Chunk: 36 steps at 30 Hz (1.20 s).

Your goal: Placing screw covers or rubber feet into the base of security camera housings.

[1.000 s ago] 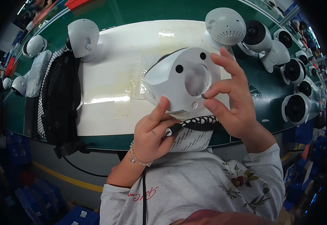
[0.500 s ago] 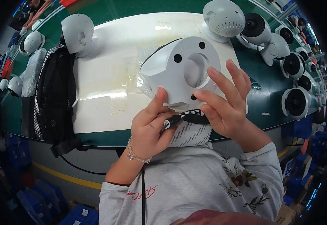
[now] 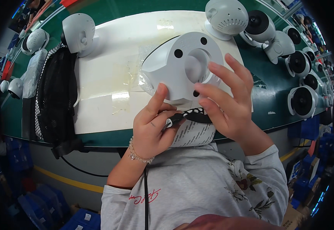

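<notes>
A white rounded device (image 3: 180, 82) lies tipped on its side, its ring-shaped base facing me. Three round black pads (image 3: 178, 53) sit on the base around a wide recess. My left hand (image 3: 153, 124) is closed on a black sheet with round holes (image 3: 194, 114), and its thumb rests by the device's lower left edge. Printed white backing paper (image 3: 194, 134) hangs below the sheet. My right hand (image 3: 230, 97) has its fingers apart, the index fingertip beside the lowest pad. Whether that fingertip touches the pad, I cannot tell.
Clear plastic wrap (image 3: 146, 82) lies behind the device on the white board (image 3: 105, 119). A black mesh bag (image 3: 57, 96) stands at left, with another white device (image 3: 78, 34) behind it. Several similar devices (image 3: 302, 101) line the green table's right side.
The white device has shifted slightly up and left. My right hand's index finger has drawn a little off the lowest pad, and my left hand still grips the sheet.
</notes>
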Each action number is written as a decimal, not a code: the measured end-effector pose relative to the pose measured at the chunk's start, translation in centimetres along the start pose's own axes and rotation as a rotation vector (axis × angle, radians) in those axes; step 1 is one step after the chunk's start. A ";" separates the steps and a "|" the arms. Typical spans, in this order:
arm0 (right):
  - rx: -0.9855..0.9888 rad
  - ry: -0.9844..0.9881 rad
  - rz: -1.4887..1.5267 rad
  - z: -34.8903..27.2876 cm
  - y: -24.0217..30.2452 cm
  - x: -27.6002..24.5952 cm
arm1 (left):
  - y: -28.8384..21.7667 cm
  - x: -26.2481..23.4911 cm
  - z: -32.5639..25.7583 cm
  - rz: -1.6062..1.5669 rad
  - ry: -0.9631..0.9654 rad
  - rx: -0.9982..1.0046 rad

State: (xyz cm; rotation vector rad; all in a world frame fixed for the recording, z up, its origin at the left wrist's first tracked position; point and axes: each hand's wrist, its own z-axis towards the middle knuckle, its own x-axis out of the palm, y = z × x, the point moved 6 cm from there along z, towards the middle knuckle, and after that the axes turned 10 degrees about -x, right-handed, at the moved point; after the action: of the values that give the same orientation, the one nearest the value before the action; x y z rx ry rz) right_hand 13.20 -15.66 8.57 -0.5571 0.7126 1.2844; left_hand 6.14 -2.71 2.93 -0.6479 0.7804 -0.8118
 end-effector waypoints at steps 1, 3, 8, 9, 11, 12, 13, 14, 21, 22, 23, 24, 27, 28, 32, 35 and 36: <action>0.000 0.000 -0.001 -0.1 -0.2 0.2 | 0.1 0.1 -0.1 -0.012 -0.002 -0.010; -0.023 -0.030 0.086 -0.3 -0.4 0.5 | 0.2 0.1 -0.1 -0.025 -0.005 -0.024; 0.139 -0.036 0.396 0.1 -1.7 0.4 | 0.2 0.0 0.0 0.018 -0.006 -0.001; 0.224 -0.083 0.482 0.0 -2.2 0.5 | 0.2 0.0 0.0 0.017 -0.006 -0.003; 0.228 -0.060 0.495 0.1 -2.2 0.9 | 0.3 0.1 -0.1 0.023 -0.005 -0.004; 0.234 -0.040 0.504 0.1 -2.1 1.1 | 0.2 0.0 0.0 0.021 -0.003 -0.006; 0.237 -0.039 0.503 0.2 -2.0 1.2 | 0.1 0.0 0.0 0.038 0.032 -0.004; 0.230 -0.038 0.467 0.2 -1.8 1.1 | 0.1 0.2 0.0 0.054 0.066 -0.001; 0.074 0.107 -0.057 -0.8 0.5 0.2 | 0.2 0.2 -0.1 0.049 0.063 -0.019; 0.075 0.109 -0.057 -1.0 0.8 0.1 | 0.1 0.2 0.0 0.054 0.058 -0.011; 0.028 0.165 -0.158 -1.1 1.4 0.2 | 0.0 0.2 0.0 0.060 0.053 -0.002; -0.017 0.221 -0.257 -1.2 2.0 0.4 | 0.0 0.2 0.0 0.058 0.056 -0.004; 0.060 0.325 -0.191 -0.7 1.9 0.0 | 0.1 0.2 0.0 0.051 0.051 -0.001; 0.117 0.337 -0.100 -0.7 1.7 0.1 | 0.2 0.0 0.0 0.035 0.017 -0.004; 0.119 0.087 0.126 -1.1 1.2 -0.8 | 0.2 0.0 -0.1 -0.015 -0.016 -0.004; 0.064 0.081 0.127 -0.3 2.1 0.3 | 0.3 -0.1 -0.1 -0.036 -0.019 -0.014; 0.065 0.080 0.122 -0.6 2.2 0.8 | 0.3 -0.1 -0.1 -0.039 -0.018 -0.010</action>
State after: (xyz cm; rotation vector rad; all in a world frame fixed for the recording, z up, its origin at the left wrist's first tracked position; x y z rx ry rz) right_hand 11.06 -15.12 7.61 -0.5206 0.8631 1.3525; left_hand 6.07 -2.51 2.69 -0.6803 0.7582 -0.8370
